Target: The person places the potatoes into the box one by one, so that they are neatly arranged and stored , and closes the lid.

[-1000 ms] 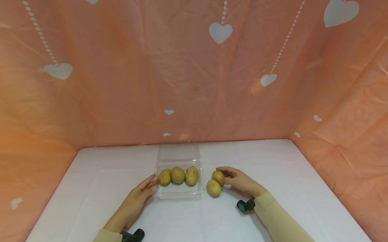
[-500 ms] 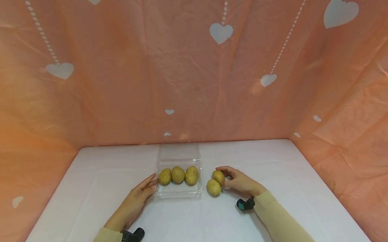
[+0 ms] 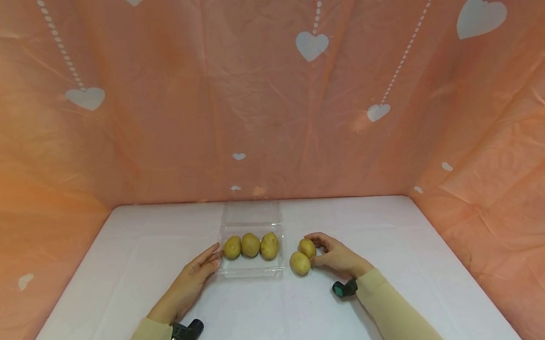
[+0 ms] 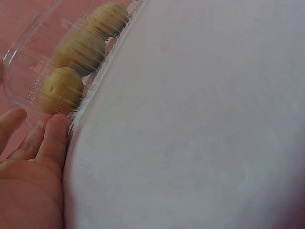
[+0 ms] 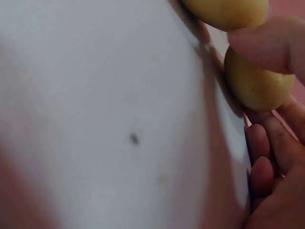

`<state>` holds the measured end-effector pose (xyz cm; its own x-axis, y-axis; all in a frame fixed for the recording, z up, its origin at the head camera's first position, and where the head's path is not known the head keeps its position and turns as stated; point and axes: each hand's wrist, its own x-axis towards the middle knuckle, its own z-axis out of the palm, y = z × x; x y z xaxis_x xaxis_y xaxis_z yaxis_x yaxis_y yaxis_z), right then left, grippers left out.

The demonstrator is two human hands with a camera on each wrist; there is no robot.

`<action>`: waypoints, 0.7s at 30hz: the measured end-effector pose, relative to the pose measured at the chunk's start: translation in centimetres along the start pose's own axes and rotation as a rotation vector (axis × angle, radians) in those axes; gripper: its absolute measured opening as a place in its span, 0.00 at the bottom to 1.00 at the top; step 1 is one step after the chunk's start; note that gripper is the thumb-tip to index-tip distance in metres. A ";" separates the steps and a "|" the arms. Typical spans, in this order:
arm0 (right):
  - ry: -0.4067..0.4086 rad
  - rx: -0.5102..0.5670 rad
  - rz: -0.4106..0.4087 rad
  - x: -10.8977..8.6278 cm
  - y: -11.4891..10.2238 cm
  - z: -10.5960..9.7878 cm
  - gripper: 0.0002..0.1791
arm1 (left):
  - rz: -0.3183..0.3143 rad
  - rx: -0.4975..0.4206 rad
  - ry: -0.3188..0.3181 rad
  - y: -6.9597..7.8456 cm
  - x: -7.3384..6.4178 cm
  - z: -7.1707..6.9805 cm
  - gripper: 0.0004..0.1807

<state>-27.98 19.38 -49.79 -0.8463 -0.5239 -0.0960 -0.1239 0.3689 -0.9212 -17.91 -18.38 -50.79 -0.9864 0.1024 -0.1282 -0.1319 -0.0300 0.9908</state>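
A clear plastic clamshell box [image 3: 250,272] stands on the table with its lid [image 3: 251,212] folded back. Three potatoes [image 3: 250,245] lie in a row inside it. My left hand [image 3: 189,284] rests its fairly straight fingers against the box's left side; in the left wrist view the fingertips [image 4: 56,125] touch the plastic wall. To the right of the box, my right hand [image 3: 339,257] grips a small potato [image 5: 257,85] between thumb and fingers, low at the table. A second loose potato [image 3: 300,264] sits in front of the gripped one, close against it and near the thumb tip.
A white cloth covers the table [image 3: 254,319]. Behind and on both sides hangs an orange curtain [image 3: 258,101] printed with white hearts, meeting the table's back edge. Black wrist devices are strapped to the left wrist [image 3: 187,331] and the right wrist [image 3: 345,288].
Almost nothing differs: the head view has shifted very slightly. Both hands, the box and the potatoes keep their places, with the right hand still around the small potato.
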 end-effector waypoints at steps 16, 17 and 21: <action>0.103 0.069 0.070 0.1 0.2 0.2 0.34 | -0.004 0.015 0.000 0.2 0.0 0.1 0.31; 0.108 0.090 0.081 0.1 0.2 0.2 0.34 | -0.004 0.017 0.000 0.1 0.0 0.1 0.31; 0.124 0.161 0.108 0.2 0.6 -0.1 0.34 | -0.007 0.017 0.002 0.1 0.0 0.0 0.31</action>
<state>-28.23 19.56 -50.29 -0.9087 -0.3857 -0.1596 0.0469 0.2857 -0.9572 -17.97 -18.34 -50.68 -0.9857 0.1011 -0.1351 -0.1370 -0.0127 0.9905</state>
